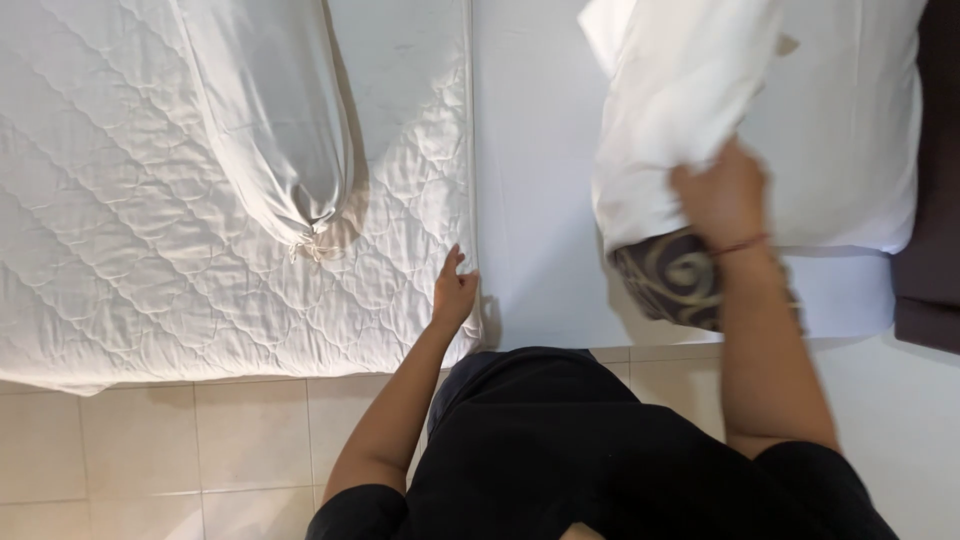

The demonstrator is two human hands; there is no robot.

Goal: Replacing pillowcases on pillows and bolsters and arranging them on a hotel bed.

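Note:
My right hand (pixel 722 195) grips a white pillowcase (pixel 672 110) pulled over a pillow whose dark patterned end (pixel 672 278) sticks out below the cloth. The pillow lies on a smooth white sheet (pixel 535 180) at the right. My left hand (pixel 453 290) rests with fingers apart on the corner of a quilted white mattress pad (pixel 130 250), holding nothing. A long white bolster (pixel 275 110), tied shut at its end, lies on the quilted pad to the left of my left hand.
Beige floor tiles (pixel 200 440) run along the near edge of the bed. A dark brown headboard or furniture edge (pixel 935 180) stands at the far right. My black shirt fills the bottom centre.

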